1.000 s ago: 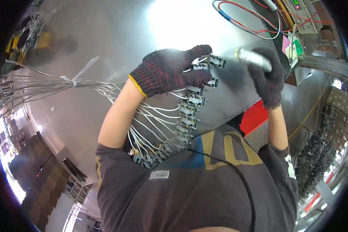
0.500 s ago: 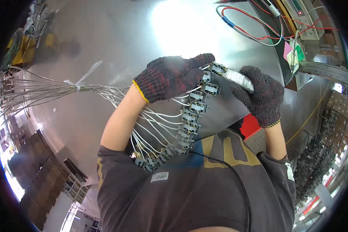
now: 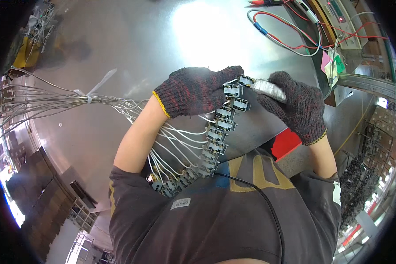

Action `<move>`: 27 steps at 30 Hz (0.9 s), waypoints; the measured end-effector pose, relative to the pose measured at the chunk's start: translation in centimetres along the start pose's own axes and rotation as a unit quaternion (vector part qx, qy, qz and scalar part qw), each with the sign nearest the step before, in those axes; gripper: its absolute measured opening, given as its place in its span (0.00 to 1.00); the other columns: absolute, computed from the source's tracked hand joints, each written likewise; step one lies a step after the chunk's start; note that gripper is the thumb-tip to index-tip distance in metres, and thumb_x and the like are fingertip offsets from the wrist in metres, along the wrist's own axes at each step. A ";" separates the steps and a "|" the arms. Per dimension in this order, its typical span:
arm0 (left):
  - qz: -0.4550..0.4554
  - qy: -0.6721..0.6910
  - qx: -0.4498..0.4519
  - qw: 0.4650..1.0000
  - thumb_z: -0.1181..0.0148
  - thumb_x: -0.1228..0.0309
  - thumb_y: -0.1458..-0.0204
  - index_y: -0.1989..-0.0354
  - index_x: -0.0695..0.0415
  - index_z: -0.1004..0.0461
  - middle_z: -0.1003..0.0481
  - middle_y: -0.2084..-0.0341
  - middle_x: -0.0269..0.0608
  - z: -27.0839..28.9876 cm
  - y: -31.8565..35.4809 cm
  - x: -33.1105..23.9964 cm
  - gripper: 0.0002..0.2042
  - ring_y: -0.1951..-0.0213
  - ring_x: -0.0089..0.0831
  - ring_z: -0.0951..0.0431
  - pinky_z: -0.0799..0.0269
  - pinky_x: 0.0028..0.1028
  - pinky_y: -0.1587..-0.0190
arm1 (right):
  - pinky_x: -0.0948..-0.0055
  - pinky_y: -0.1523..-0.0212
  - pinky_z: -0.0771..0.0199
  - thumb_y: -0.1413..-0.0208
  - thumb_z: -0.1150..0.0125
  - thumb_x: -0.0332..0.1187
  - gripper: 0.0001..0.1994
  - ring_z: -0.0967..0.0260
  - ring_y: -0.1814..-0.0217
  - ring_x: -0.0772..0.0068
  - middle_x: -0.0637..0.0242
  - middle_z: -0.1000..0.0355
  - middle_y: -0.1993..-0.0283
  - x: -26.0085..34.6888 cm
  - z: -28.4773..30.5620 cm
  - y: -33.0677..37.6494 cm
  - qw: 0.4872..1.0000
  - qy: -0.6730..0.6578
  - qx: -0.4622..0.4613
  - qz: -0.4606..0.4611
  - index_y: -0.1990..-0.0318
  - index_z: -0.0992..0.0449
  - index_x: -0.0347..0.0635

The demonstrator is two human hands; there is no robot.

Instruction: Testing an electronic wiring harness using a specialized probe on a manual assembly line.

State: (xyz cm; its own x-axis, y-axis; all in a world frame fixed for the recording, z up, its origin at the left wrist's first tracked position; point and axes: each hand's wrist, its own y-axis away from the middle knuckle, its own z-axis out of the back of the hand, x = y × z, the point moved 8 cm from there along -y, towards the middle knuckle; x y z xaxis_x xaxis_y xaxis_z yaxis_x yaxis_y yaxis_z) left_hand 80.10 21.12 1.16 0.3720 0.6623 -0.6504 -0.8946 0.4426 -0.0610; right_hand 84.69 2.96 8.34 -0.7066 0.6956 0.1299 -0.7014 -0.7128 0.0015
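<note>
Between 1 and 7 o'clock, curved chain of grey metal connector blocks (image 3: 215,134), thin white wires (image 3: 182,132) already reaching plenty of them. Top bit's partly under glove, so can't tell what's left. Left hand (image 3: 196,91), red-black knit glove, 12 o'clock: fingers curled round chain's top. Right hand (image 3: 300,108), 2-ish, matching glove: gripping silver cylindrical piece (image 3: 269,89), tip right at end block (image 3: 246,80).

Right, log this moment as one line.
left hand: holding connector row near upper end | right hand: holding silver piece at end connector | wires: bundled at left
</note>
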 end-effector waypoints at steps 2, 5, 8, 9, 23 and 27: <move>0.026 0.004 0.021 0.999 0.37 0.60 0.47 0.32 0.41 0.33 0.23 0.76 0.49 -0.2 -0.1 0.3 0.30 0.72 0.49 0.20 0.22 0.44 0.65 | 0.62 0.67 0.22 0.51 0.25 0.51 0.23 0.21 0.69 0.56 0.63 0.20 0.67 0.0 -0.2 -0.5 0.999 0.024 0.028 0.022 0.53 0.23 0.52; 0.043 0.020 0.035 0.998 0.37 0.60 0.48 0.32 0.41 0.33 0.22 0.76 0.49 -0.1 -0.2 0.2 0.31 0.72 0.49 0.20 0.23 0.44 0.65 | 0.62 0.68 0.23 0.51 0.25 0.52 0.23 0.21 0.70 0.57 0.64 0.20 0.68 0.1 -0.1 -1.2 0.997 0.029 0.038 0.053 0.53 0.22 0.52; 0.055 0.016 0.045 0.997 0.38 0.60 0.47 0.32 0.41 0.33 0.22 0.75 0.50 0.1 -0.4 -0.1 0.30 0.70 0.50 0.19 0.23 0.45 0.63 | 0.62 0.69 0.23 0.51 0.26 0.52 0.23 0.21 0.69 0.57 0.64 0.21 0.69 0.3 0.3 -1.8 0.995 0.032 0.048 0.079 0.52 0.22 0.53; 0.062 0.018 0.045 0.997 0.39 0.60 0.46 0.32 0.42 0.33 0.22 0.74 0.51 0.2 -0.4 -0.1 0.30 0.69 0.50 0.19 0.23 0.45 0.62 | 0.62 0.69 0.23 0.51 0.26 0.52 0.23 0.21 0.69 0.57 0.64 0.21 0.69 0.4 0.5 -1.9 0.995 0.034 0.048 0.079 0.52 0.22 0.53; 0.128 0.054 0.142 0.980 0.44 0.61 0.46 0.32 0.47 0.37 0.20 0.70 0.56 0.7 -0.9 -0.6 0.30 0.66 0.53 0.17 0.22 0.47 0.60 | 0.60 0.71 0.25 0.50 0.27 0.52 0.21 0.22 0.73 0.59 0.64 0.23 0.74 1.7 1.2 -1.8 0.996 0.021 0.014 0.081 0.53 0.22 0.53; 0.124 0.049 0.135 0.982 0.45 0.62 0.46 0.32 0.48 0.38 0.20 0.72 0.56 0.8 -0.9 -0.5 0.30 0.67 0.52 0.17 0.22 0.46 0.61 | 0.61 0.71 0.24 0.51 0.26 0.52 0.22 0.21 0.73 0.60 0.64 0.22 0.74 0.9 1.1 -2.2 0.995 0.012 0.036 0.088 0.54 0.21 0.53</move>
State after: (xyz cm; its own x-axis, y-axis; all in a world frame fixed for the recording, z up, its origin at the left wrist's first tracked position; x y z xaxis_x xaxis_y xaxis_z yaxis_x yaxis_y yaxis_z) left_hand 80.88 20.85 2.12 0.1143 0.7144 -0.6903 -0.8517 0.4281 0.3021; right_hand 85.71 5.09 9.55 -0.8205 0.5609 0.1101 -0.5589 -0.8276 0.0511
